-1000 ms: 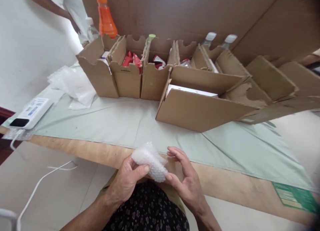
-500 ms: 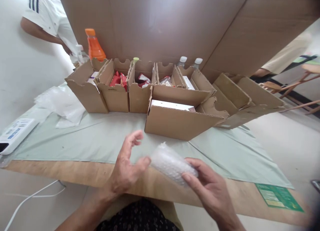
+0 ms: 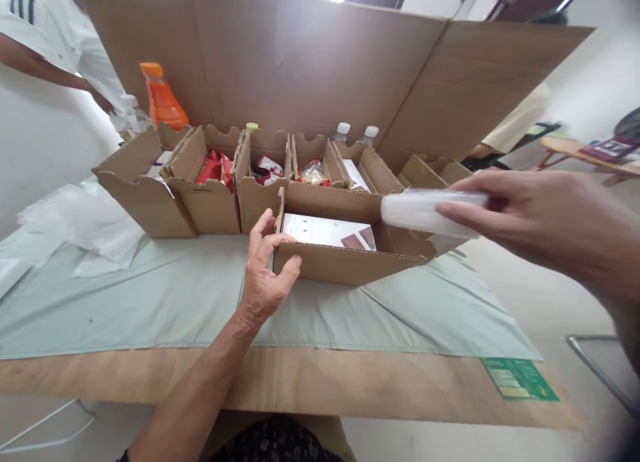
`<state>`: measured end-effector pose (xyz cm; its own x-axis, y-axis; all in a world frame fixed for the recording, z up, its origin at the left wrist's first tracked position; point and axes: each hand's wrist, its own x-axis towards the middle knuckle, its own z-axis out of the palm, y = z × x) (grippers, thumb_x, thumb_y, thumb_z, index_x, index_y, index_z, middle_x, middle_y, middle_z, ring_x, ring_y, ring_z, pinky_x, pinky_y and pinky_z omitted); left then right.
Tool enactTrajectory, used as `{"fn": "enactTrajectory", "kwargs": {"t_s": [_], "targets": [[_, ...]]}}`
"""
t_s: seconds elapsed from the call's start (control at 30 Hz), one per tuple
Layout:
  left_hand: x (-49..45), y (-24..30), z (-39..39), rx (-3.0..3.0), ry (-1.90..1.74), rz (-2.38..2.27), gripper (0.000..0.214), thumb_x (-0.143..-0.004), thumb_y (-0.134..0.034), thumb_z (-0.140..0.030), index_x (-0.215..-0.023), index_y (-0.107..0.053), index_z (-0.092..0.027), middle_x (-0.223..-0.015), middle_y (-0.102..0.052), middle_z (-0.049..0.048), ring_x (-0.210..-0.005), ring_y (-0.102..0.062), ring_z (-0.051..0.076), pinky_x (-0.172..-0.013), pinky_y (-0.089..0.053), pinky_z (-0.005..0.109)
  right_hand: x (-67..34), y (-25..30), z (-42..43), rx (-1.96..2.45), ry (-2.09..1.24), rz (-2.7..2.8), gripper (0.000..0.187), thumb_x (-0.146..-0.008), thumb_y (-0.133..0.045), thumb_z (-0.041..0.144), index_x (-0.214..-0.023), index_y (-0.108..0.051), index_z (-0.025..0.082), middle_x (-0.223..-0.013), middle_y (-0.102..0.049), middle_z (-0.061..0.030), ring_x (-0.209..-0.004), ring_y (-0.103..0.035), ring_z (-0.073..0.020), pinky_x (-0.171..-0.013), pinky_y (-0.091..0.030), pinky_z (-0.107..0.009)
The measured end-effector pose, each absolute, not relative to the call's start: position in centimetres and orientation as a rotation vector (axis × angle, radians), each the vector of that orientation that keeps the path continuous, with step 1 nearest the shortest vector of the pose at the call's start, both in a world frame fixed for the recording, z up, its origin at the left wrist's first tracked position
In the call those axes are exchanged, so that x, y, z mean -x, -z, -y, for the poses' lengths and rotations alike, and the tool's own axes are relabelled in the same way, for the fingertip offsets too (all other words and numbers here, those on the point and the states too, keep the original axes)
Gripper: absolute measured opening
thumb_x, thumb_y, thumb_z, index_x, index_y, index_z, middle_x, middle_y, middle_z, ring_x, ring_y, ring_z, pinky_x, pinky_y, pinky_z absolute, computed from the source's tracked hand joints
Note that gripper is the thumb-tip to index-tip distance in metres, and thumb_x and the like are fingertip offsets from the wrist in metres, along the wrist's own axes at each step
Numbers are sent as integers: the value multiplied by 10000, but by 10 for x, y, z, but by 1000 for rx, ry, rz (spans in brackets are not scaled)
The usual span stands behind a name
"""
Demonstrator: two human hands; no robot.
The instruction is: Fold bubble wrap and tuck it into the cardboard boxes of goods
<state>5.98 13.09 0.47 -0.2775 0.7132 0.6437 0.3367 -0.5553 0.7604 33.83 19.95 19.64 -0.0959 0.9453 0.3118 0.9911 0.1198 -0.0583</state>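
Note:
My right hand (image 3: 505, 212) pinches a bubble-wrapped package (image 3: 420, 210) between thumb and fingers, at the right end of the front cardboard box (image 3: 345, 269) and above it. What is inside the wrap cannot be made out. At that box's left front corner, my left hand (image 3: 267, 269) grips the cardboard, thumb against the front wall and fingers around the left end. Inside the box lies a white carton (image 3: 325, 230) with brown shapes printed at one end.
Behind stands a row of open cardboard boxes with red packets (image 3: 215, 169) and other goods. An orange bottle (image 3: 164, 99) and clear bottles (image 3: 370, 135) stand farther back, before a tall cardboard panel (image 3: 310, 62). Plastic bags (image 3: 90, 225) lie left. A co-worker's arm (image 3: 55, 72) shows far left.
My right hand has carried the wrapped package up and to the right, over the front box. My left hand has moved forward onto the box's left corner. The view has shifted.

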Motion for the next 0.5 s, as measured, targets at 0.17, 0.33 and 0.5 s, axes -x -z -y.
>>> {"fn": "enactTrajectory", "kwargs": {"t_s": [0.17,0.33,0.5], "targets": [[-57,7,-137,-1591,-1939,-1139,178,-938,-730,-299,-1104,-715,-237,-1659,-429,109,-1579,-361,336,-1270,-356,534,-279,-185,-235,2312,296,2551,259,-899,-675,279,-772,-748,65,-859,-757,-156,-952,-729,-281,-787,-421,-380],[-57,12,-139,-1566,-1933,-1146,171,-973,-700,-285,-1139,-726,-251,-1631,-471,98,-1581,-363,318,-1298,-304,531,-265,-154,-250,2135,128,2773,199,-807,-748,189,-633,-664,145,-798,-745,-140,-839,-729,-265,-744,-480,-352],[-58,15,-137,-1587,-1911,-1184,189,-1009,-642,-269,-1179,-725,-262,-1614,-489,89,-1573,-381,295,-1294,-316,524,-281,-142,-264,1848,-24,3036,148,-795,-668,185,-648,-679,191,-761,-749,-113,-602,-636,-197,-579,-453,-329]]}}
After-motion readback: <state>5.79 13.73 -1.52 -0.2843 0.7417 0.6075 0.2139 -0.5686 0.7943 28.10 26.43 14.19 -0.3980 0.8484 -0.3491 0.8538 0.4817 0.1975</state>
